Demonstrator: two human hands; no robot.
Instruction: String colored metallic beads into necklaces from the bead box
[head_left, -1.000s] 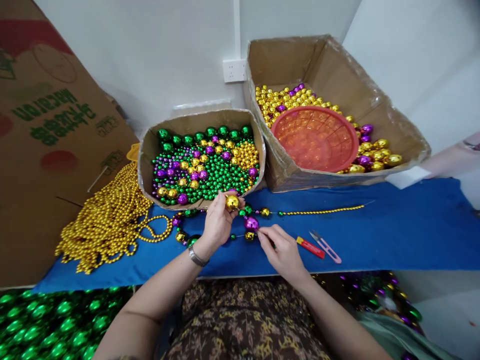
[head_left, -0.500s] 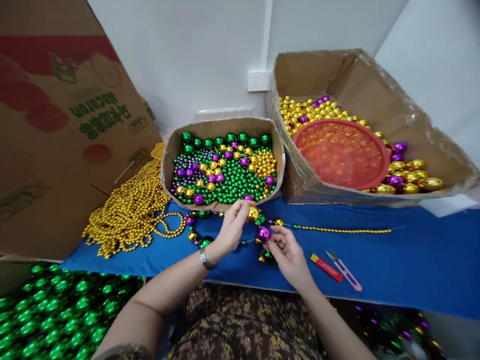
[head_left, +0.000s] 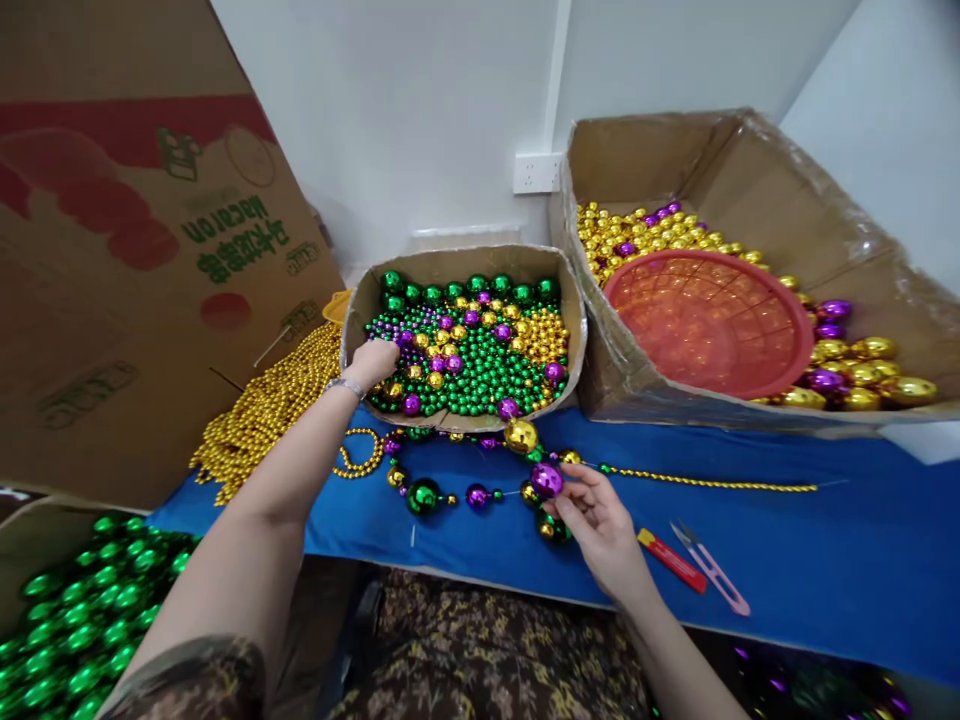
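My left hand (head_left: 377,360) reaches over the near left rim of a cut-down cardboard box (head_left: 457,258) into green, gold and purple beads (head_left: 487,365). Its fingertips are hidden among or behind the beads. Between the fingers and thumb of my right hand (head_left: 592,505) is a large purple bead (head_left: 547,481), part of a strung bead necklace. A big gold bead (head_left: 520,436) sits just beyond it. The rest of the necklace curves left across the blue cloth (head_left: 465,550), with a large green bead (head_left: 424,496) on it.
A big cardboard box (head_left: 750,130) holds gold and purple beads and a red plastic basket (head_left: 712,325). Gold bead strands (head_left: 277,410) lie at left. A red-and-yellow box cutter (head_left: 673,560), pink thread snips (head_left: 716,575) and a gold strand (head_left: 712,481) lie at right.
My left hand has left the necklace and moved left and away from me into the bead box. My right hand stays on the purple bead. The view has shifted slightly left.
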